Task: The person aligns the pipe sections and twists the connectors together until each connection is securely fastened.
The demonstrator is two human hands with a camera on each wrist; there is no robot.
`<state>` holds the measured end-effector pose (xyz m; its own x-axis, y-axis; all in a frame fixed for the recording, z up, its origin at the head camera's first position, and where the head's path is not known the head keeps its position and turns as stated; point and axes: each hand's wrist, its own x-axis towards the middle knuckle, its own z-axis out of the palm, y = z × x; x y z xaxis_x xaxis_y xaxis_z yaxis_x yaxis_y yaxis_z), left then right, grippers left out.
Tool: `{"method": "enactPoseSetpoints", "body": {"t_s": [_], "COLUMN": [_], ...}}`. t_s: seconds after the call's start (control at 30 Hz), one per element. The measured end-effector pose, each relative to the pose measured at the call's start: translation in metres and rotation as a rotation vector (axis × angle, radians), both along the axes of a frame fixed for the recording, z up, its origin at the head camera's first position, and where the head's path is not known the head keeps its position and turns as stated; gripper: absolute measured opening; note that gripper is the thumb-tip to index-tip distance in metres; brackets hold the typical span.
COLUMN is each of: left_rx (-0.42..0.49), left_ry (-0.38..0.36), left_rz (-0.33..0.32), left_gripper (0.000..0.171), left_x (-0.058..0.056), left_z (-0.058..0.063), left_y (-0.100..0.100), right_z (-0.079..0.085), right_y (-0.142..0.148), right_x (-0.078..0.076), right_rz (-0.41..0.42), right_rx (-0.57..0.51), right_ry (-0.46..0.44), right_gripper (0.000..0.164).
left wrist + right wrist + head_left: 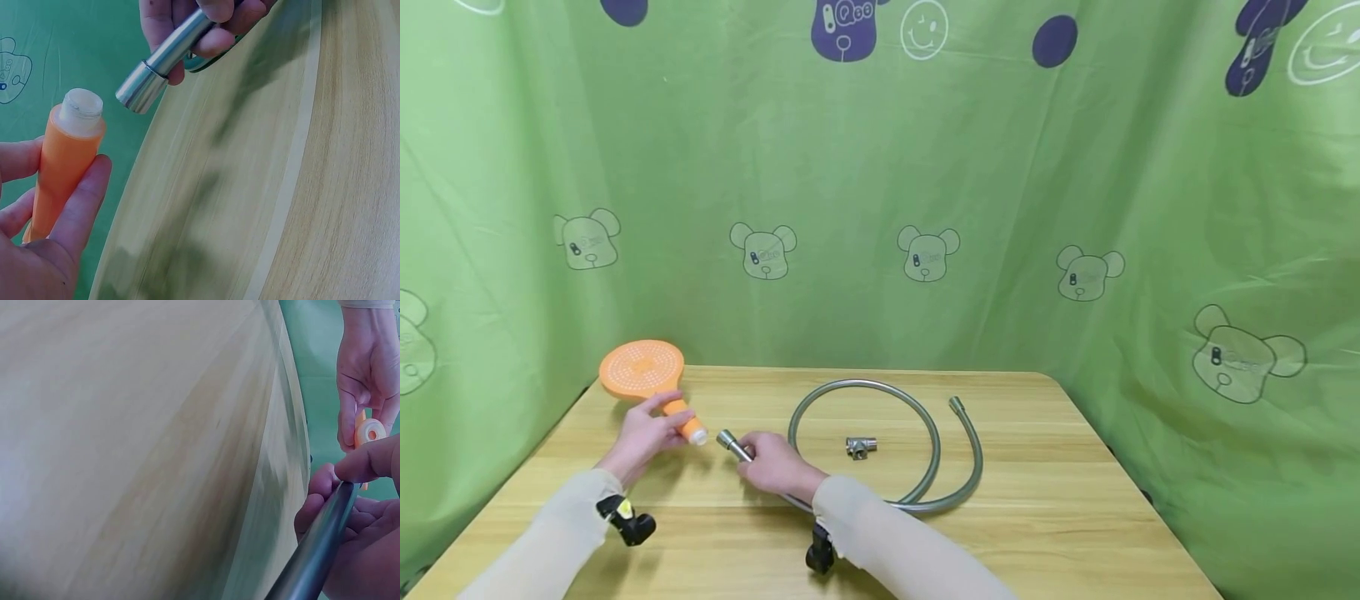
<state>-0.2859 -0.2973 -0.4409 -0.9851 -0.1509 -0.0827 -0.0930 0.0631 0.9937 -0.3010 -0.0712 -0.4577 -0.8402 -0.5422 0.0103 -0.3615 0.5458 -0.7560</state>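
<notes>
An orange shower head is held by its handle in my left hand, its round perforated face turned up. The handle ends in a white threaded neck that points toward the other hand. My right hand grips a grey metal shower hose just behind one end. That end's metal connector nut faces the white neck, with a small gap between them. From the right hand the hose loops over the table, and its other end fitting lies at the back right.
A small chrome tee fitting lies inside the hose loop on the wooden table. Green printed curtain hangs behind and on both sides of the table. A small black camera is strapped to each wrist.
</notes>
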Motion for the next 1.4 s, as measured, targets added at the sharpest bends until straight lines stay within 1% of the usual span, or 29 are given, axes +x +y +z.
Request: {"method": "enactPoseSetpoints", "body": {"t_s": [0.1,0.27,0.4,0.57,0.7,0.83,1.03,1.1,1.23,1.4], "left_rx": [-0.001,-0.011,-0.027,-0.043,-0.045,-0.06,-0.086,-0.08,-0.059,-0.045], "left_ry": [-0.001,-0.006,-0.003,0.006,0.019,0.033,0.056,0.06,0.066,0.085], "left_rz": [0.005,0.017,0.018,0.029,0.046,0.047,0.056,0.061,0.067,0.069], "left_gripper": [0.068,0.07,0.071,0.07,0.069,0.07,0.069,0.068,0.067,0.065], "left_x": [0.001,0.001,0.001,-0.002,-0.003,-0.004,-0.006,-0.006,-0.006,-0.006], "left_z": [0.0,0.001,0.001,0.0,-0.001,0.0,0.002,0.003,0.004,0.003], "left_y": [0.001,0.0,0.0,0.002,0.002,0.001,0.002,0.003,0.006,0.011], "right_z": [0.0,0.001,0.001,0.001,0.004,0.006,0.008,0.008,0.007,0.005], "right_y": [-0.001,-0.005,-0.007,-0.01,-0.013,-0.016,-0.018,-0.018,-0.02,-0.022], "right_x": [0.001,0.0,0.0,-0.001,0.0,0.002,0.003,0.003,0.003,0.003], "right_rz": [-0.006,-0.011,-0.021,-0.024,-0.017,-0.019,-0.04,-0.04,-0.045,-0.071], "right_rx": [-0.017,-0.032,-0.047,-0.066,-0.09,-0.111,-0.134,-0.144,-0.136,-0.119], "right_ry": [-0.015,0.015,0.029,0.007,0.016,0.018,-0.039,-0.057,-0.036,0.011], "right_gripper": [0.035,0.024,0.025,0.027,0.02,0.017,0.019,0.019,0.018,0.017]}}
